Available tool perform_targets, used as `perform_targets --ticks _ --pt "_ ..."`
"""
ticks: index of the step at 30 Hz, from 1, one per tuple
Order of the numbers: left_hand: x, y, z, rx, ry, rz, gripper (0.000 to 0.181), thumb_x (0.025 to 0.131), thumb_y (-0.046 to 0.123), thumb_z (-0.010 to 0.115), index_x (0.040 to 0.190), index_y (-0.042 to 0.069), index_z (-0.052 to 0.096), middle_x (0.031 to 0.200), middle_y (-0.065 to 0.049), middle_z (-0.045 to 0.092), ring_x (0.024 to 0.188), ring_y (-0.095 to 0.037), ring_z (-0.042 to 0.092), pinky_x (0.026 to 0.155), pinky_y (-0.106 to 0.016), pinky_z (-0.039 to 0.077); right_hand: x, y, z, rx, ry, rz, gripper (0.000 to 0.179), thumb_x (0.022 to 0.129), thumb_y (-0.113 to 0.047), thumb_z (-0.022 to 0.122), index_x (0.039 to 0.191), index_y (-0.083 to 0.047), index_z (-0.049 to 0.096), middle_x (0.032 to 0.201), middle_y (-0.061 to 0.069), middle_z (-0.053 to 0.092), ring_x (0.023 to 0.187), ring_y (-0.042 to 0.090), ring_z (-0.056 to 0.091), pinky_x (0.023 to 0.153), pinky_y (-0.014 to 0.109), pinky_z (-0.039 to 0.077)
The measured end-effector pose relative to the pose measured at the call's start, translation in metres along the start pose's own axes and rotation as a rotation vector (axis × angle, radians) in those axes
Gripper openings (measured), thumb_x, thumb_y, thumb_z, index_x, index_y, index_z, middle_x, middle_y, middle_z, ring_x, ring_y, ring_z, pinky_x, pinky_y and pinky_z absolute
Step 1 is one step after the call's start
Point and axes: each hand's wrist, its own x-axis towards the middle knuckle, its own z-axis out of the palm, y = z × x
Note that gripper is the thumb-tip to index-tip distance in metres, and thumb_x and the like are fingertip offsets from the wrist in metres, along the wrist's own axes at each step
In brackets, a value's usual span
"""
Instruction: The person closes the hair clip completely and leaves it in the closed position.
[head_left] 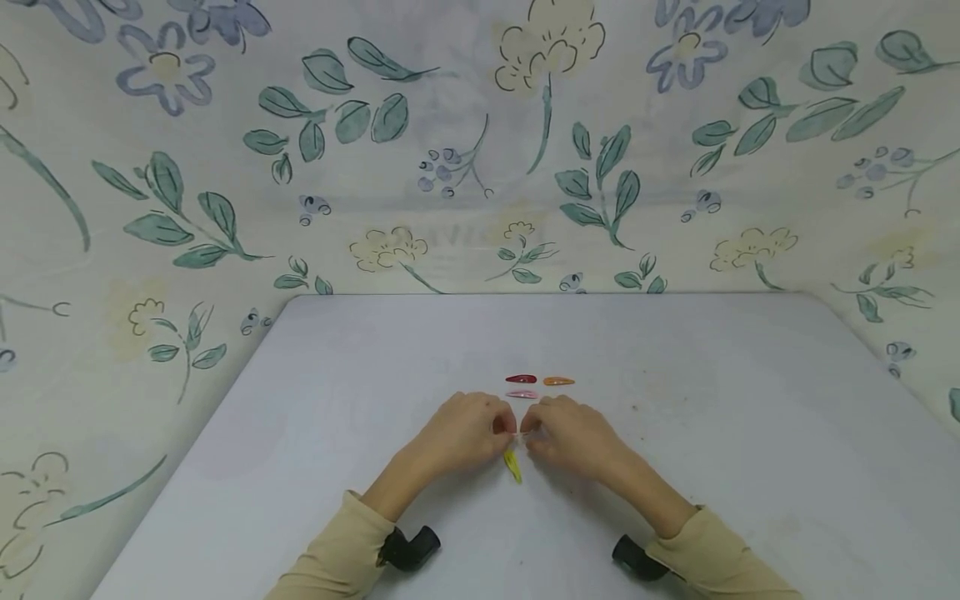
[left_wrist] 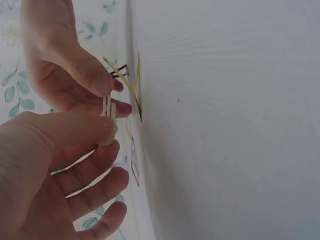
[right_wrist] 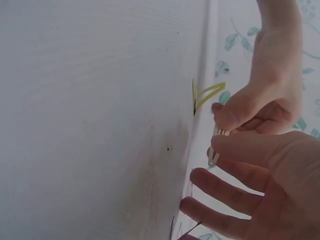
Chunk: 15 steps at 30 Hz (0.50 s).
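Observation:
Between my two hands is a cream-white snap hair clip (left_wrist: 108,107), held up over the table. My left hand (head_left: 471,429) pinches one end between thumb and forefinger, and my right hand (head_left: 572,437) pinches the other end the same way. Fingertips cover much of the clip. In the right wrist view the remaining fingers of my right hand spread loosely beside it. Below the left fingertips, a yellow snap hair clip (head_left: 512,467) lies on the table, its two parts standing apart in the wrist views.
Beyond the hands on the white table (head_left: 360,350) lie a dark red hair clip (head_left: 521,379), an orange hair clip (head_left: 558,381) and a pink hair clip (head_left: 522,394). A flower-patterned cloth (head_left: 465,225) hangs behind the table's far edge.

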Motion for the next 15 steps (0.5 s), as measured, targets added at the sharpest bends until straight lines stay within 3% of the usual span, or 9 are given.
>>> perform_targets --ticks 7,15 --pt "0.0014 0.0006 -0.0030 -0.027 0.026 -0.009 0.005 0.086 0.016 0.074 0.084 0.019 0.071 0.076 0.012 0.061 0.072 -0.007 0.054 0.075 -0.033 0.043 0.0019 -0.0026 -0.0017 0.083 -0.009 0.075 0.013 0.087 -0.012 0.073 0.100 -0.013 0.071 0.097 -0.002 0.070 0.092 0.017 0.064 0.082 0.040 0.053" --pt "0.0029 0.0027 -0.0077 -0.032 0.102 0.004 0.005 0.086 0.013 0.073 0.085 0.017 0.071 0.077 0.010 0.062 0.071 -0.007 0.054 0.072 -0.030 0.043 0.0020 -0.0053 -0.0077 0.111 0.064 0.084 0.013 0.088 -0.010 0.072 0.100 -0.015 0.071 0.092 -0.005 0.069 0.088 0.013 0.063 0.077 0.035 0.052"
